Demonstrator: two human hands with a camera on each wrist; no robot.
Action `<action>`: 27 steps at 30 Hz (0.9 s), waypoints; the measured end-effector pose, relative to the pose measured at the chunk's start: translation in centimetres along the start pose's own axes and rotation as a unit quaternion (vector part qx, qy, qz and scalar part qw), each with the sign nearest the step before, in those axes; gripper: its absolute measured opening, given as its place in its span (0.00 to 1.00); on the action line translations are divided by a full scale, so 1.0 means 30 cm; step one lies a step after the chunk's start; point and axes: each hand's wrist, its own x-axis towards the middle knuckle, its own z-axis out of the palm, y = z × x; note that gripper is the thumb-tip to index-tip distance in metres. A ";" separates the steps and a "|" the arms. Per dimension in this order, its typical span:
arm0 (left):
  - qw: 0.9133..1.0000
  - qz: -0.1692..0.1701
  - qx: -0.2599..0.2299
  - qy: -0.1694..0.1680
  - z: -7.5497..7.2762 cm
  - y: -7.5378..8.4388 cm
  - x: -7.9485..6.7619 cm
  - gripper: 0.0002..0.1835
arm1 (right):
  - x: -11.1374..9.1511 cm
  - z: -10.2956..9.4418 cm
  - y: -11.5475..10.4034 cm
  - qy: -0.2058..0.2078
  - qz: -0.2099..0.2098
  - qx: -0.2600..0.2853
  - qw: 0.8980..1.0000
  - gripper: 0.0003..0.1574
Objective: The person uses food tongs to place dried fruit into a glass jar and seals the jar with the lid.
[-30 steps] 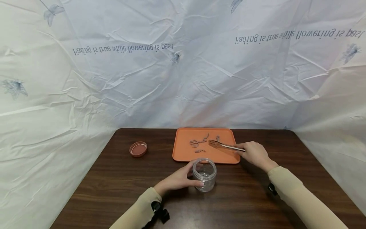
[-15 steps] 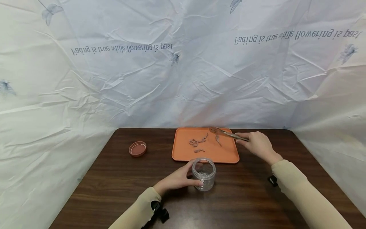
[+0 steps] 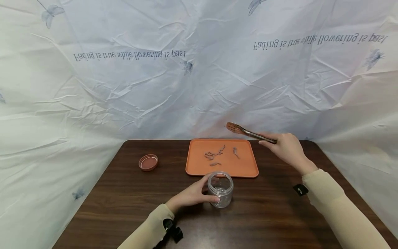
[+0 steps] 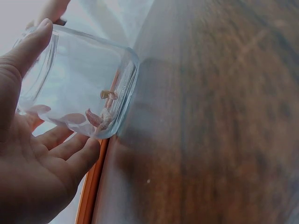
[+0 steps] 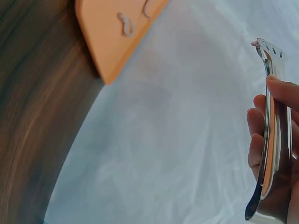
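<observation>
My left hand grips a clear jar with no lid on it, standing on the table in front of the tray; thumb and fingers wrap its side. Small pinkish bits show through the jar wall near its base; whether they lie inside or behind I cannot tell. My right hand holds metal tongs, raised above the far right of the orange tray. A tiny pinkish bit shows at the tongs' tips. Thin greyish-pink curled pieces lie on the tray, one apart on the right.
A reddish-brown round lid lies on the dark wooden table, left of the tray. White wrinkled cloth with printed words hangs behind and on both sides of the table.
My right hand has lifted the tongs up off the tray, uncovering the piece on the right. My left hand and the jar have stayed in place.
</observation>
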 end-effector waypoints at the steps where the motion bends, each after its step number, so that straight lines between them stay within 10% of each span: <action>1: 1.000 -0.001 0.000 0.001 0.002 0.001 -0.001 0.46 | -0.004 -0.008 -0.007 0.003 -0.003 0.004 1.000 0.23; 27: 1.000 -0.008 -0.012 0.018 0.078 0.036 -0.033 0.46 | -0.118 -0.295 -0.186 0.102 -0.150 0.114 0.977 0.35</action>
